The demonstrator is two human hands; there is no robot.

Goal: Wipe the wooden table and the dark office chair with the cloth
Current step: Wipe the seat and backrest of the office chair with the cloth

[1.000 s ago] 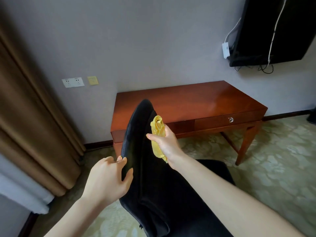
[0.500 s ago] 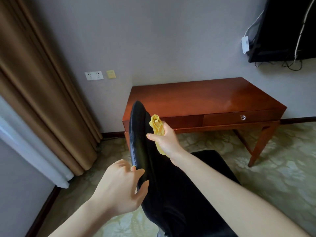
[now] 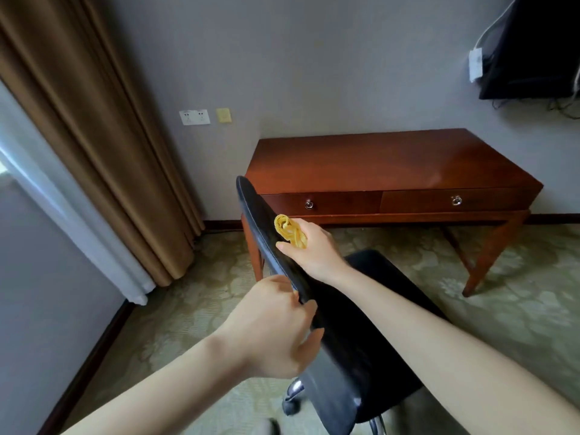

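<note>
The dark office chair (image 3: 370, 340) stands in front of me, its backrest seen almost edge-on and running from upper left to lower right. My left hand (image 3: 276, 328) grips the backrest's left edge about halfway down. My right hand (image 3: 314, 249) is shut on a bunched yellow cloth (image 3: 290, 230) and presses it against the inner face of the backrest near the top. The reddish wooden table (image 3: 389, 158) with two drawers stands against the wall behind the chair.
Brown curtains (image 3: 94, 146) and a white sheer hang at the left. Wall sockets (image 3: 194, 117) sit left of the table. A black TV (image 3: 539, 45) with cables is mounted at the upper right. Patterned green carpet (image 3: 514, 296) covers the floor.
The chair has turned, so the backrest now shows nearly edge-on and both table drawers are visible. My left hand has closed on the backrest edge. The view has shifted left.
</note>
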